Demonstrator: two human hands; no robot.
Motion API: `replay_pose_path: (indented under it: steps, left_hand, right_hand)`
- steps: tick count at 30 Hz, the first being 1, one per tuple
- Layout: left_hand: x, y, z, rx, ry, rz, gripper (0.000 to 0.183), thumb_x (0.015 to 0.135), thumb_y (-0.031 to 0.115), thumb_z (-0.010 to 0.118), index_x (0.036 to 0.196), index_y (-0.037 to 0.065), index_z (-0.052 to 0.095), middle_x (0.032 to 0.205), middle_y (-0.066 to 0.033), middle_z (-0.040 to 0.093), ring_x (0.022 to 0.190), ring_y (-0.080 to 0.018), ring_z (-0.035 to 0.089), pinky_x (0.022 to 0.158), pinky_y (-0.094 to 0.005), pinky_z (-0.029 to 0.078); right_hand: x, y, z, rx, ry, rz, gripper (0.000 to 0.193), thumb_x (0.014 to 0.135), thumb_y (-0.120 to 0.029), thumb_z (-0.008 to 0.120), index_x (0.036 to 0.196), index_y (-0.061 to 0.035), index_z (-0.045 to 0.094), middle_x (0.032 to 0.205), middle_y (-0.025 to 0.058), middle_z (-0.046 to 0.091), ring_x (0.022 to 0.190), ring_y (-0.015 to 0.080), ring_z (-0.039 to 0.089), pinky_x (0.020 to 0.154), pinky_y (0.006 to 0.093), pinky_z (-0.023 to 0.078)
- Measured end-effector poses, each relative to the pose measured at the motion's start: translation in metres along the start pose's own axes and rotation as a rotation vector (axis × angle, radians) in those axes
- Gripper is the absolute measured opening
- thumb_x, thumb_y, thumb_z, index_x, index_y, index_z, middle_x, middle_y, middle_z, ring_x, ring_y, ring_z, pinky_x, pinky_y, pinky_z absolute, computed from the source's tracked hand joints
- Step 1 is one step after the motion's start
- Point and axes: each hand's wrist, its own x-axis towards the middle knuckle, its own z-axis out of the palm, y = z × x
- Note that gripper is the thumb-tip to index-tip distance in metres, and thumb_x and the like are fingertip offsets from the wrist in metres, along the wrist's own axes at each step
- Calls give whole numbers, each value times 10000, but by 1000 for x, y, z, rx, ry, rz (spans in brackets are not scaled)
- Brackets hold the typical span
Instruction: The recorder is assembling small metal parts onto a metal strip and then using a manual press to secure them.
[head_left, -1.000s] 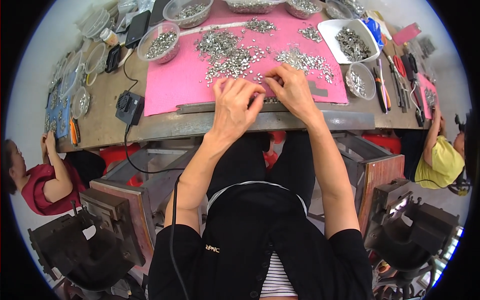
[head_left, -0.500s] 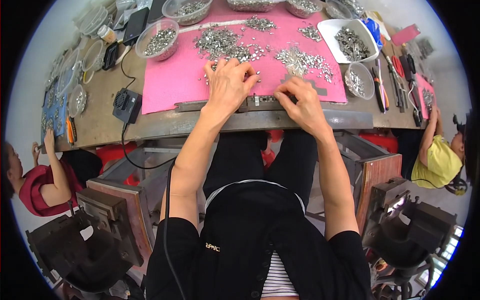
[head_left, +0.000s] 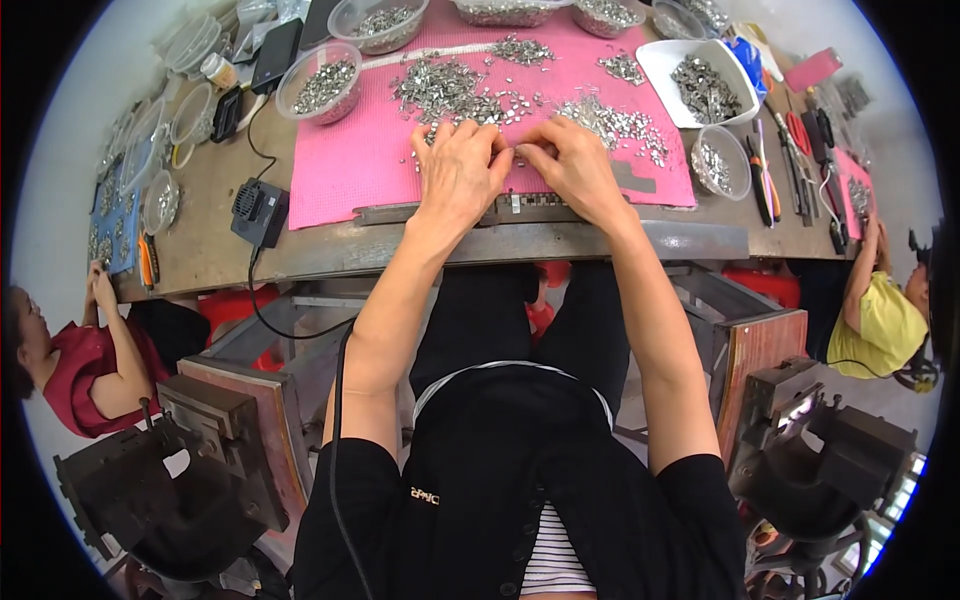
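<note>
The right hand (head_left: pixel 577 172) has moved up and left since the last frame, away from the grey metal strip (head_left: pixel 537 201), to meet the left hand (head_left: pixel 456 172) at upper centre of the frame. Both hands have thumb and fingers drawn narrow, tips close together; whether they hold a piece, I cannot tell. The strip lies just below, along the pink mat's (head_left: pixel 325 180) lower edge; loose metal pieces (head_left: pixel 440 88) are heaped above the hands.

Parts (head_left: pixel 440 90) on mat (head_left: pixel 330 175), pliers (head_left: pixel 759 188) right (on table (head_left: pixel 205 235))
</note>
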Motion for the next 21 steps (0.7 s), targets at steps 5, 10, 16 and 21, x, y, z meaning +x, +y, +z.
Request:
replay_pose_path:
  steps: [5, 10, 16, 21]
  left_hand:
    - [1, 0, -2, 3, -27, 1, 122, 880, 224, 734, 892, 106, 705, 851, -23, 672, 888, -244, 613, 954, -478, 338]
    - [1, -4, -11, -44, -92, 25, 100, 894, 216, 729, 971, 154, 742, 852, -18, 662, 882, -234, 612, 973, -482, 332]
    - [4, -5, -13, -7, -133, 15, 126, 888, 235, 738, 981, 151, 747, 854, -20, 665, 906, -230, 623, 1012, -512, 324]
    - [1, -6, -10, 15, -94, 44, 129, 888, 230, 737, 963, 126, 739, 876, -21, 674, 922, -231, 625, 1022, -519, 323]
  right_hand:
    - [14, 16, 6, -83, -94, -18, 130, 846, -96, 730, 942, -10, 716, 836, 132, 653, 750, 287, 659, 694, 394, 515]
    - [11, 12, 4, 20, -124, 9, 136, 839, -88, 726, 952, -15, 705, 840, 135, 660, 764, 290, 668, 704, 396, 521]
    - [18, 20, 5, -47, -162, -45, 128, 848, -95, 705, 954, -23, 701, 826, 122, 649, 757, 283, 664, 698, 392, 520]
    - [14, 17, 8, -160, -130, -85, 142, 851, -160, 695, 936, -47, 711, 891, 130, 682, 799, 346, 680, 737, 456, 537]
